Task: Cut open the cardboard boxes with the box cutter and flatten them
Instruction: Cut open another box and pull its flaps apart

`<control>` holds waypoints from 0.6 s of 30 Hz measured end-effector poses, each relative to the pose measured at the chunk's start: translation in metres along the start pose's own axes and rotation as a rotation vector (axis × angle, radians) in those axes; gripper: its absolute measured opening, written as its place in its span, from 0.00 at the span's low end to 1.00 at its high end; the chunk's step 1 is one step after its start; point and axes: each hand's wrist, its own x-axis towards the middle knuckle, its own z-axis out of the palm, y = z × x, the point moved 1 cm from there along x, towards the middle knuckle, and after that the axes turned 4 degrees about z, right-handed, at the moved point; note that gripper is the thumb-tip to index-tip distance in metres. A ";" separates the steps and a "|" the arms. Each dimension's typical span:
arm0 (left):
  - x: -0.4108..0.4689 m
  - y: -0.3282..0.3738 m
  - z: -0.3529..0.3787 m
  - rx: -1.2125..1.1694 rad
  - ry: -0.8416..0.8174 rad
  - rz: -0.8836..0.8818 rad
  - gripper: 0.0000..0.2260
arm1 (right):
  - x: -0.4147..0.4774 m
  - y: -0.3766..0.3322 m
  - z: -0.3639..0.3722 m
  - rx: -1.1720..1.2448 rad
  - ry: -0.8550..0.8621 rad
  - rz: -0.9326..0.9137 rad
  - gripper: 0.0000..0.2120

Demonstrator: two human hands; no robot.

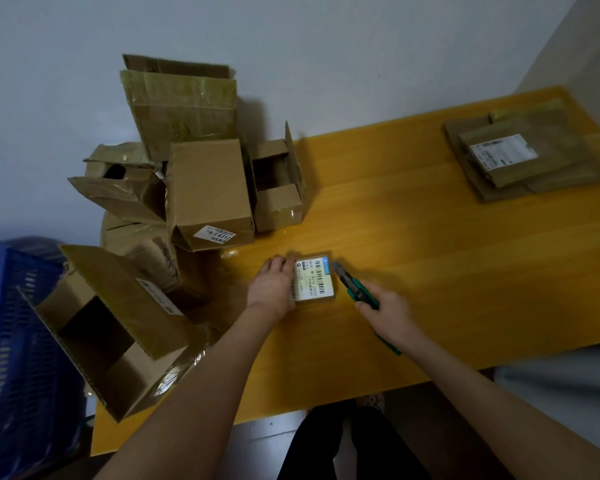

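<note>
A small flat cardboard box [317,279] with a white barcode label lies on the yellow table [430,237] in front of me. My left hand [272,289] grips its left edge, fingers curled over the side. My right hand [387,311] holds a green box cutter [352,285]. The cutter's tip points up-left and sits at the box's upper right corner. Whether the blade touches the cardboard is blurred.
A heap of opened cardboard boxes [205,195] fills the table's left end against the wall. One large open box [118,334] lies at the near left corner. A blue plastic crate [18,358] stands left of the table. Flattened boxes [520,154] are stacked at the far right.
</note>
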 end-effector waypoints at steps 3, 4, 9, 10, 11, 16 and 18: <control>0.001 0.001 0.000 -0.006 0.003 -0.006 0.45 | 0.001 0.004 -0.003 -0.001 -0.016 -0.031 0.25; 0.001 0.002 0.000 -0.009 0.002 -0.005 0.45 | 0.002 0.006 -0.004 0.001 -0.018 -0.038 0.25; 0.000 0.003 -0.001 -0.003 0.009 -0.011 0.44 | 0.006 0.009 -0.010 -0.017 -0.053 -0.074 0.25; 0.000 0.003 -0.001 0.003 0.006 -0.015 0.44 | 0.007 0.009 -0.013 -0.025 -0.070 -0.082 0.26; 0.000 0.003 -0.002 0.011 0.002 -0.019 0.44 | 0.008 0.009 -0.015 -0.031 -0.086 -0.088 0.26; 0.000 0.003 -0.002 0.053 -0.007 -0.028 0.44 | 0.005 0.011 -0.017 -0.071 -0.134 -0.089 0.26; 0.000 0.003 -0.002 0.061 -0.005 -0.026 0.44 | 0.003 0.013 -0.014 -0.065 -0.148 -0.079 0.26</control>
